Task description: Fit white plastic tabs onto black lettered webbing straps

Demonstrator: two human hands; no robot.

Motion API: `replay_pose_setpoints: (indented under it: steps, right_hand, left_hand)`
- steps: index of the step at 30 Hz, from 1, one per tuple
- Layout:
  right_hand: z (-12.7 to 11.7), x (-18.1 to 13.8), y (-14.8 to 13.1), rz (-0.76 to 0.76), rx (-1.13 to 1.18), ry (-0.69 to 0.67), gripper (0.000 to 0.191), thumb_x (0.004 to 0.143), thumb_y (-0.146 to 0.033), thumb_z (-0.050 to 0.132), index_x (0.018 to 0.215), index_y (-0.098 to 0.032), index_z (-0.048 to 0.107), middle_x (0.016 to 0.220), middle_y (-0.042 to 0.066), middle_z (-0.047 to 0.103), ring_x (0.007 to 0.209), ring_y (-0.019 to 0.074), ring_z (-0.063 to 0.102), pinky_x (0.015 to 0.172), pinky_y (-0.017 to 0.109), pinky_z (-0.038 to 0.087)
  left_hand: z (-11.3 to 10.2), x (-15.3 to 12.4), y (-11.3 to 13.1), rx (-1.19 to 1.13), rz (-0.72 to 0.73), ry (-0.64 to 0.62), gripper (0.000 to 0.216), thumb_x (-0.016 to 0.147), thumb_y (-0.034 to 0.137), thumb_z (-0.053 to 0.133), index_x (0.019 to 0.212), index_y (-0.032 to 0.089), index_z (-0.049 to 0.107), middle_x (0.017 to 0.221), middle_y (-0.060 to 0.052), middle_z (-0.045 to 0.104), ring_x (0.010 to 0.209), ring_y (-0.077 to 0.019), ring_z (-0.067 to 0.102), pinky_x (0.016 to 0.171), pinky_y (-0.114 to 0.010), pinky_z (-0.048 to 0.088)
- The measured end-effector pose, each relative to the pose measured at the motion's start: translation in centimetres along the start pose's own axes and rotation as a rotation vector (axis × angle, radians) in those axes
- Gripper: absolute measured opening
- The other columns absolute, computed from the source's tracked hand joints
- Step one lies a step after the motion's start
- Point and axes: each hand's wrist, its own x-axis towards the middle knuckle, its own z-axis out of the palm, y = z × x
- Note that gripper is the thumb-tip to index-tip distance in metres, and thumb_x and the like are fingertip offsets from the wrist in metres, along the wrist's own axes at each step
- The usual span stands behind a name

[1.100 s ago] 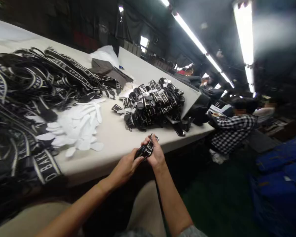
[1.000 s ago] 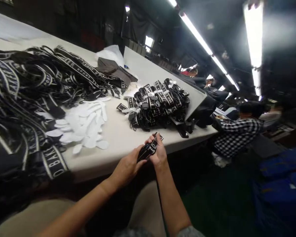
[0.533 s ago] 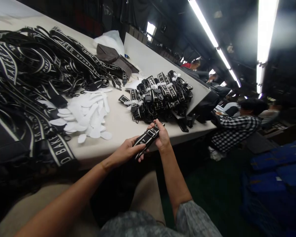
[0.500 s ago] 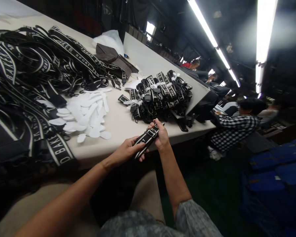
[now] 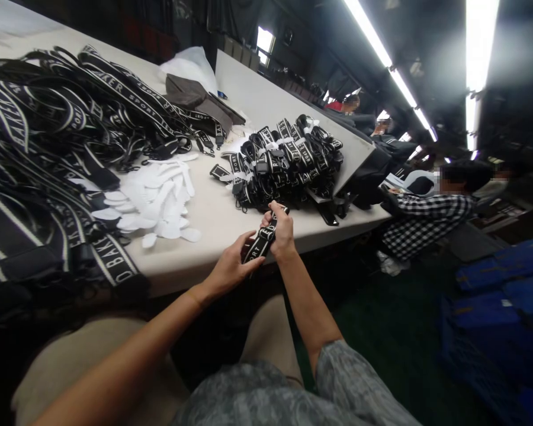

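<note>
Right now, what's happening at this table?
A seated person holds a folded black strap with white lettering in both hands: left hand on the lower end, right hand on the upper end by the buckle. On the table edge ahead sit a pile of bundled straps, loose straps to the left, and white paper pieces. Other people sit further right.

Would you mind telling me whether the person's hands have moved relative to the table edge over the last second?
Yes. The left hand and right hand lifted the strap up toward the table edge; it now overlaps the tabletop.
</note>
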Motion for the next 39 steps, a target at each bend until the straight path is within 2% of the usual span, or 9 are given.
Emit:
replay_pose_setpoints:
  steps: [5, 11, 14, 18, 22, 27, 30, 35, 39]
  right_hand:
    - [0.0, 0.2, 0.3, 0.077, -0.028, -0.013, 0.027, 0.077, -0.033, 0.072, 0.083, -0.02, 0.049, 0.051, -0.008, 0.043, 0.043, 0.007, 0.039, 0.041, 0.017, 0.033]
    - [0.2, -0.3, -0.1, 0.195, 0.147, -0.233, 0.015, 0.087, -0.028, 0.064, 0.088, -0.016, 0.055, 0.054, -0.007, 0.04, 0.047, 0.0061, 0.038, 0.044, 0.015, 0.035]
    - [0.7, -0.8, 0.3, 0.107, 0.188, -0.312, 0.018, 0.087, -0.031, 0.066, 0.092, -0.017, 0.056, 0.059, -0.007, 0.039, 0.05, 0.0058, 0.038, 0.046, 0.015, 0.037]
    - [1.1, -1.5, 0.7, -0.144, 0.121, -0.308, 0.023, 0.086, -0.038, 0.07, 0.095, -0.021, 0.056, 0.063, -0.006, 0.04, 0.054, 0.0071, 0.041, 0.052, 0.018, 0.042]
    - [1.2, -2.3, 0.9, -0.289, -0.001, -0.329, 0.022, 0.089, -0.04, 0.068, 0.097, -0.024, 0.055, 0.063, -0.006, 0.042, 0.054, 0.0089, 0.044, 0.055, 0.022, 0.045]
    - [1.9, -2.3, 1.9, -0.227, -0.036, -0.322, 0.025, 0.088, -0.041, 0.069, 0.097, -0.022, 0.056, 0.063, -0.005, 0.045, 0.054, 0.0094, 0.045, 0.054, 0.024, 0.047]
    - [2.6, -2.1, 2.7, -0.18, 0.009, -0.269, 0.029, 0.084, -0.042, 0.073, 0.097, -0.021, 0.056, 0.062, -0.006, 0.044, 0.053, 0.0081, 0.043, 0.05, 0.021, 0.043]
    - [3.8, -2.0, 3.4, -0.172, 0.028, -0.289, 0.032, 0.082, -0.044, 0.074, 0.094, -0.021, 0.055, 0.062, -0.007, 0.039, 0.049, 0.0063, 0.036, 0.043, 0.017, 0.035]
    - [5.0, -2.0, 3.6, -0.138, 0.08, -0.312, 0.031, 0.083, -0.045, 0.074, 0.094, -0.021, 0.056, 0.063, -0.007, 0.037, 0.049, 0.0058, 0.034, 0.042, 0.016, 0.034]
  left_hand:
    - [-1.0, 0.4, 0.0, -0.108, -0.055, -0.138, 0.059, 0.083, 0.044, 0.07, 0.131, 0.013, 0.06, 0.124, -0.009, 0.066, 0.112, -0.0285, 0.061, 0.102, -0.039, 0.046]
    - [-1.4, 0.1, 1.0, -0.394, -0.21, -0.201, 0.053, 0.085, 0.051, 0.071, 0.12, 0.013, 0.062, 0.108, -0.009, 0.07, 0.095, -0.0249, 0.067, 0.087, -0.033, 0.054]
    - [-0.7, -0.4, 1.7, -0.635, -0.309, -0.205, 0.054, 0.085, 0.052, 0.071, 0.118, 0.014, 0.051, 0.095, -0.009, 0.07, 0.08, -0.0231, 0.069, 0.074, -0.033, 0.058]
    - [-0.5, -1.0, 2.3, -0.787, -0.357, -0.199, 0.051, 0.089, 0.053, 0.066, 0.118, 0.015, 0.048, 0.096, -0.01, 0.069, 0.078, -0.0206, 0.07, 0.076, -0.032, 0.059]
    - [-0.9, -1.8, 2.8, -0.641, -0.322, -0.18, 0.055, 0.094, 0.06, 0.053, 0.123, 0.014, 0.052, 0.108, -0.014, 0.068, 0.082, -0.0221, 0.069, 0.076, -0.031, 0.057]
    - [-1.2, -3.0, 3.1, -0.17, -0.098, -0.023, 0.064, 0.1, 0.053, 0.04, 0.151, 0.014, 0.034, 0.141, -0.015, 0.054, 0.13, -0.0299, 0.051, 0.11, -0.039, 0.04]
    - [-1.4, -3.1, 2.8, -0.142, -0.062, 0.01, 0.058, 0.102, 0.049, 0.036, 0.148, 0.012, 0.041, 0.143, -0.014, 0.051, 0.135, -0.0277, 0.045, 0.115, -0.036, 0.032]
    - [-2.1, -2.8, 1.8, -0.489, -0.211, 0.059, 0.058, 0.091, 0.057, 0.059, 0.124, 0.009, 0.057, 0.112, -0.013, 0.066, 0.099, -0.0248, 0.062, 0.091, -0.034, 0.049]
    - [-2.7, -2.5, 2.0, -0.676, -0.363, 0.107, 0.064, 0.077, 0.061, 0.074, 0.114, 0.011, 0.059, 0.087, -0.006, 0.064, 0.069, -0.0148, 0.059, 0.064, -0.024, 0.048]
